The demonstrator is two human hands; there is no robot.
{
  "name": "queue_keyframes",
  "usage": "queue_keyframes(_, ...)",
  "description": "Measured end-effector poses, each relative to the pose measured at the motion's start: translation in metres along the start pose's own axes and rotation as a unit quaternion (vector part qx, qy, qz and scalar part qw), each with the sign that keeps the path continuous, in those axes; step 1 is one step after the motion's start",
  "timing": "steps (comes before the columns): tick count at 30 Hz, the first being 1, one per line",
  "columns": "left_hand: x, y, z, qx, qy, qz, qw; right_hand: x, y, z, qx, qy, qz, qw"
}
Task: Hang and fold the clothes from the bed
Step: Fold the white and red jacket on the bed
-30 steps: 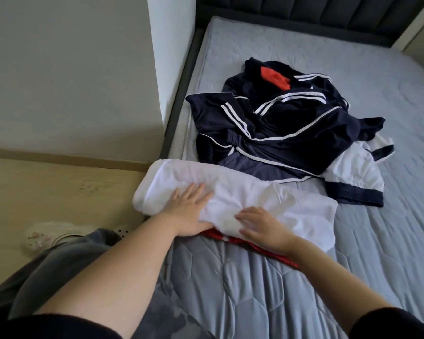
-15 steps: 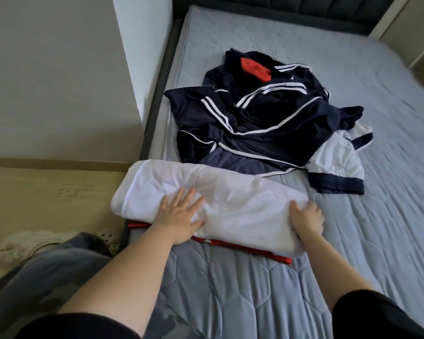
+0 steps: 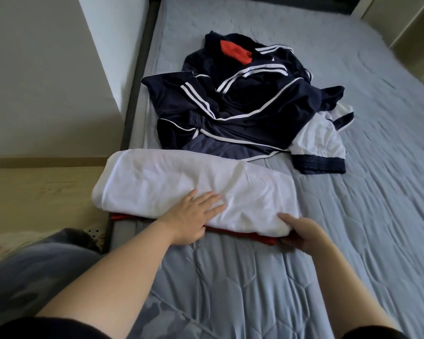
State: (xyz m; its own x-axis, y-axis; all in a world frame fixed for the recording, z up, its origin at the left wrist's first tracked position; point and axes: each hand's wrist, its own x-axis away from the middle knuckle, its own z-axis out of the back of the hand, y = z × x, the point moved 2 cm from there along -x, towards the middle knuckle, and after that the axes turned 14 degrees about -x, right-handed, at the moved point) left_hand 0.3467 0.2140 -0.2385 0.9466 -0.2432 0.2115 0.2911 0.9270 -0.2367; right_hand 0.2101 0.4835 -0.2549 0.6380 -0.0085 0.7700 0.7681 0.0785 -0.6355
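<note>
The white garment lies folded in a long band across the near left part of the bed, at the centre of the frame, its left end hanging over the bed's edge. The left hand rests flat on it, fingers straight and spread, holding nothing. The right hand grips the garment's lower right corner, thumb on top and fingers curled under the edge. A red cloth peeks out from beneath the garment's near edge, touching the right hand's fingers. Just behind, in the upper centre, sits a navy pile with white stripes; a white piece with navy trim sticks out at its right. The floor shows at the left.
</note>
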Motion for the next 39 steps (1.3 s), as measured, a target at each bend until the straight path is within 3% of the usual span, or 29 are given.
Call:
queue_keyframes(2,0.004,-0.002,0.005,-0.010,0.013,-0.004,1.000,0.005,0.002,0.004,0.002,-0.014,0.008,1.000)
queue_keyframes(7,0.011,0.000,0.022,0.009,0.171,-0.021,0.985,0.019,-0.002,0.002,0.013,-0.005,0.103,0.995)
queue_keyframes(9,0.012,-0.002,0.025,0.014,0.184,-0.022,0.983,0.025,-0.004,-0.001,0.011,-0.004,0.135,0.991)
queue_keyframes(12,0.012,-0.002,0.024,0.017,0.179,-0.015,0.984,0.029,-0.001,-0.006,-0.033,-0.015,0.114,0.993)
queue_keyframes(15,0.013,-0.002,0.022,0.023,0.154,-0.005,0.988,0.032,0.003,-0.012,-0.117,-0.012,0.094,0.989)
queue_keyframes(17,0.014,-0.004,0.023,0.061,0.131,0.002,0.990,0.036,0.006,-0.018,-0.223,-0.065,0.071,0.970)
queue_keyframes(19,0.017,-0.009,0.026,0.105,0.159,0.020,0.981,0.038,0.013,-0.021,-0.276,-0.051,0.064,0.958)
queue_keyframes(20,0.019,-0.012,0.027,0.117,0.180,0.035,0.976,0.040,0.016,-0.019,-0.232,0.005,0.090,0.969)
queue_keyframes(22,0.020,-0.019,0.027,0.121,0.224,0.080,0.964,0.039,0.022,-0.010,-0.032,0.130,0.185,0.973)
queue_keyframes(24,0.017,-0.029,0.025,0.094,0.268,0.154,0.946,0.043,0.024,-0.010,0.142,0.178,0.300,0.926)
queue_keyframes(25,0.014,-0.034,0.022,0.084,0.246,0.203,0.944,0.047,0.022,-0.016,0.214,0.185,0.369,0.885)
queue_keyframes(27,0.010,-0.043,0.005,0.096,0.097,0.295,0.946,0.053,0.014,-0.041,0.328,0.165,0.487,0.792)
queue_keyframes(29,0.011,-0.047,-0.020,0.108,-0.037,0.312,0.943,0.049,0.008,-0.071,0.398,0.093,0.528,0.745)
queue_keyframes(31,0.014,-0.049,-0.034,0.117,-0.081,0.297,0.944,0.037,0.012,-0.092,0.465,0.057,0.470,0.748)
queue_keyframes(33,0.017,-0.051,-0.039,0.126,-0.079,0.294,0.944,0.022,0.022,-0.099,0.487,0.083,0.362,0.791)
queue_keyframes(35,0.018,-0.053,-0.039,0.121,-0.065,0.300,0.944,0.018,0.027,-0.104,0.445,0.118,0.308,0.833)
queue_keyframes(37,0.017,-0.056,-0.036,0.107,-0.038,0.322,0.940,0.023,0.026,-0.119,0.393,0.132,0.326,0.850)
queue_keyframes(39,0.014,-0.061,-0.029,0.110,-0.010,0.356,0.928,0.033,0.021,-0.146,0.374,0.102,0.398,0.831)
